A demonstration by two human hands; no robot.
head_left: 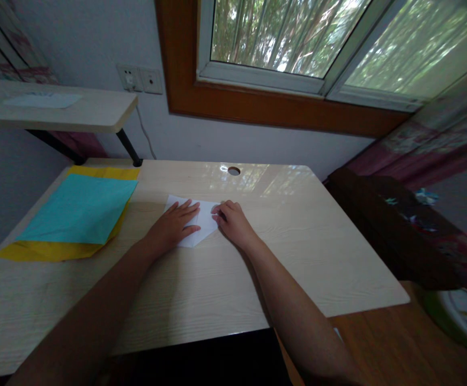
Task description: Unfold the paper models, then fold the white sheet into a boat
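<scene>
A small white sheet of paper [204, 219], partly folded to a point at its near edge, lies on the light wooden desk [281, 252]. My left hand [173, 225] lies flat on the sheet's left half, fingers spread and pressing down. My right hand [233, 221] rests on the sheet's right edge with fingers curled, fingertips touching the paper. Neither hand lifts the sheet off the desk.
A teal sheet [81, 209] lies on yellow sheets [48, 250] at the desk's left. A raised shelf [56, 110] stands at back left. A cable hole [234, 171] sits near the desk's far edge. A dark wooden piece [394, 230] stands to the right, under the window [297, 37].
</scene>
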